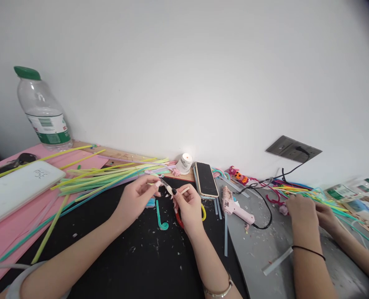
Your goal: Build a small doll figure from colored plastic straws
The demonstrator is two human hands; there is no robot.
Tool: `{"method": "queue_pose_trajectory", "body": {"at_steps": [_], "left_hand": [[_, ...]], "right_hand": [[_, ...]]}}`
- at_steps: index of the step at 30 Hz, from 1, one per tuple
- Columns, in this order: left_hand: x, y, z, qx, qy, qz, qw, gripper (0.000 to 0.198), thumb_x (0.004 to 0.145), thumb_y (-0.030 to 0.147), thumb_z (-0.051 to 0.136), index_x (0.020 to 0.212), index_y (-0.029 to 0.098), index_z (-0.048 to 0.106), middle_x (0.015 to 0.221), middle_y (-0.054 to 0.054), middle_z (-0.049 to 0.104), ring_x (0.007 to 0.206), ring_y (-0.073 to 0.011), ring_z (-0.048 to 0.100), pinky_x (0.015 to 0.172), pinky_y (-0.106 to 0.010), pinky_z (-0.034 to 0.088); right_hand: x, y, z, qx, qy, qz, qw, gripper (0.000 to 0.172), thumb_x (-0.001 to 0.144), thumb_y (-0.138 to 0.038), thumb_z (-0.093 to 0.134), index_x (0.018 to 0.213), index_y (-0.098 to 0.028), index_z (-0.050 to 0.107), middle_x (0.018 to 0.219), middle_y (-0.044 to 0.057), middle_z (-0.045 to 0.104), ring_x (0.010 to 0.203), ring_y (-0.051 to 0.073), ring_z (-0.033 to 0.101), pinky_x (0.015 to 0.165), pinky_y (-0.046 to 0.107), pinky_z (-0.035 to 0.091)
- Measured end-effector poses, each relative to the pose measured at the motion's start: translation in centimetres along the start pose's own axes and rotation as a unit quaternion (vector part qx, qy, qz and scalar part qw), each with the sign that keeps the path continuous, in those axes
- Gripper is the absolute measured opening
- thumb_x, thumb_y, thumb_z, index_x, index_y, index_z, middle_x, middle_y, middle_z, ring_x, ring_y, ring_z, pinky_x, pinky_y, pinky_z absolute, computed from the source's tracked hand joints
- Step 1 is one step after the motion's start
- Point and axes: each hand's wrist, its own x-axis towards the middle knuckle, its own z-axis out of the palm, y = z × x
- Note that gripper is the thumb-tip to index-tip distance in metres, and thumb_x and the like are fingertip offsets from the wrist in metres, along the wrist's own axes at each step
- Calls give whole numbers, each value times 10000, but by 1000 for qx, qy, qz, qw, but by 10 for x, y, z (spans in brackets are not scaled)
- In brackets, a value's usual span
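Note:
My left hand [140,197] is closed, with thumb and forefinger pinched at a slim greyish piece I cannot make out. Close beside it, my right hand [189,207] grips a cream pipe cleaner [185,190], whose thicker pale end lies between the two hands. Below them on the black mat [134,257] rests a teal pipe cleaner [158,216] with a curled end. Partly hidden behind my right hand are a red loop [179,219] and a yellow loop [204,212], perhaps scissor handles. A small blue item [150,202] sits near my left fingertips.
Pipe cleaners [87,178] spread at the left beside a white power bank [22,189] and a plastic bottle [44,112]. A paper cup [184,163], phone [206,179] and corded pink glue gun [235,207] stand further back. Another person's hands [304,209] work at the right.

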Motion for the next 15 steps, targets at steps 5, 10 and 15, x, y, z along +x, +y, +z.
{"method": "queue_pose_trajectory", "body": {"at_steps": [5,10,15], "left_hand": [[11,1,-19,330,67,61,939,312,852,353,455,582,214,385,511,46,403,487,-134,395,516,-263,283],[15,-4,-22,471,-43,-62,879,465,817,494,438,453,216,362,452,-16,473,448,-163,416,472,-278,210],[14,-12,-16,390,-90,-91,912,438,782,517,476,470,216,416,459,-27,571,423,-173,516,445,-256,274]], "right_hand": [[1,2,-1,-2,0,-4,1000,131,724,-207,634,778,-195,515,601,-64,532,436,68,454,397,175,376],[-1,6,-2,-112,-49,-15,992,97,748,-163,578,819,-179,643,642,-28,552,501,85,460,464,199,371],[-4,9,1,-232,-99,-88,964,156,746,-103,578,778,-182,708,748,14,606,602,106,497,534,215,372]]}}
